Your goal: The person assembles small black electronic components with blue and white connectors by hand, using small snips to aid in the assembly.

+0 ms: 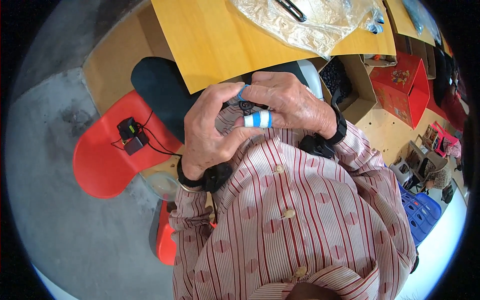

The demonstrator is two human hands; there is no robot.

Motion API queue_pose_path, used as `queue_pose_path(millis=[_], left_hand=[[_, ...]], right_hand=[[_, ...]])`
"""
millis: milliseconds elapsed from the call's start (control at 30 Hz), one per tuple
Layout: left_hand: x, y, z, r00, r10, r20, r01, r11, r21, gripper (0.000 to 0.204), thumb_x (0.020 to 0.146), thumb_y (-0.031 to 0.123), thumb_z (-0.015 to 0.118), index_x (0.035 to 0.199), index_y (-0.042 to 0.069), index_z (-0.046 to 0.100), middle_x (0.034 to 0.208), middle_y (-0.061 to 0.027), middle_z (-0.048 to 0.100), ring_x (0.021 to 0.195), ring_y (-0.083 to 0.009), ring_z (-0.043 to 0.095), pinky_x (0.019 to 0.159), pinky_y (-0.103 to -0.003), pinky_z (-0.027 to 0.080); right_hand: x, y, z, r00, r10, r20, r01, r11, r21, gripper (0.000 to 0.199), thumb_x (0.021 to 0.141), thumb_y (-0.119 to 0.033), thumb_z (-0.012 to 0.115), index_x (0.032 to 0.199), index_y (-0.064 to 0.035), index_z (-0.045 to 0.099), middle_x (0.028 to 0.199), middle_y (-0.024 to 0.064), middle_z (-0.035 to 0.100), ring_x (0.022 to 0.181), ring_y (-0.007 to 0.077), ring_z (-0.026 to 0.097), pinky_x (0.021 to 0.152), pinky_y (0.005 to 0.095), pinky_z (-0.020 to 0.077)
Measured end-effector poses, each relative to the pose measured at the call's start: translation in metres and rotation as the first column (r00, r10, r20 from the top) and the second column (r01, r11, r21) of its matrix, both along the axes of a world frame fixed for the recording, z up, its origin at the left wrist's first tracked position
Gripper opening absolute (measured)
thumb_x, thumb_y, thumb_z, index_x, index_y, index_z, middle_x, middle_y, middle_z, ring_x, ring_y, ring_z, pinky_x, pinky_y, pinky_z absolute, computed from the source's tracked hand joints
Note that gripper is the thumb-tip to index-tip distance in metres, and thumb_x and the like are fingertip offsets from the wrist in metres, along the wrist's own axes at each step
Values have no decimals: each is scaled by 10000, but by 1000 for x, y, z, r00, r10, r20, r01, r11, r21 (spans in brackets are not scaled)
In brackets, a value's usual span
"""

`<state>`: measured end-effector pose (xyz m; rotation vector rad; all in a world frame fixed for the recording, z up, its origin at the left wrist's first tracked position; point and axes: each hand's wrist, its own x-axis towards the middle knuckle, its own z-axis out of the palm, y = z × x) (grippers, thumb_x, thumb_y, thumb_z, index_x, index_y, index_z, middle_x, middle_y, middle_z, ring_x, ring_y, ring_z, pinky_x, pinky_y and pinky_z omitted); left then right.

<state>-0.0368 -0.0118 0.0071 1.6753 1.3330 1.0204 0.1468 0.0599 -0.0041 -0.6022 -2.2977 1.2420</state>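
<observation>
My left hand (206, 129) and my right hand (289, 101) meet in front of my chest, fingers curled toward each other. Between them is a small black part (246, 105) with a rounded, ring-like end; the fingers cover most of it. Blue and white tape wraps my right thumb, and blue tape shows on a right fingertip. Both hands are closed about the part, the left fingertips touching the right ones. Beyond them, on the yellow table (200, 40), a black slotted strip (291, 9) lies on a clear plastic bag (320, 37).
To the left stands a red stool (102, 165) carrying a black box with cables (132, 137). A dark seat (160, 92) is under the table corner. Rightward are an open cardboard box (357, 95), a red box (400, 90) and a blue plastic stool (420, 212).
</observation>
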Motion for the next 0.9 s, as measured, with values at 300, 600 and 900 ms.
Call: queue_pose_path(millis=[300,600,900], left_hand=[[2,-2,1,1000,20,21,-19,1000,-20,572,606,134,812,1105,15,559,1026,-153,615,917,-294,617,808,-351,491],[0,-3,-10,1000,11,21,-11,1000,-26,534,616,112,805,1090,12,579,1026,-151,632,924,-284,628,816,-345,499],[0,0,-5,1000,28,-4,-28,1000,-8,517,617,119,806,1071,11,584,994,-143,634,889,-288,625,782,-346,501]], right_hand=[[-2,0,3,1000,3,-15,-3,999,43,284,730,-209,703,914,-28,586,691,112,539,652,301,573,583,387,463],[-1,-2,-8,1000,-7,-14,8,999,52,303,730,-237,721,890,-10,598,649,92,493,606,268,536,535,371,427],[-2,1,0,1000,7,5,-7,999,44,252,738,-203,698,876,-26,583,687,107,533,661,300,582,580,387,464]])
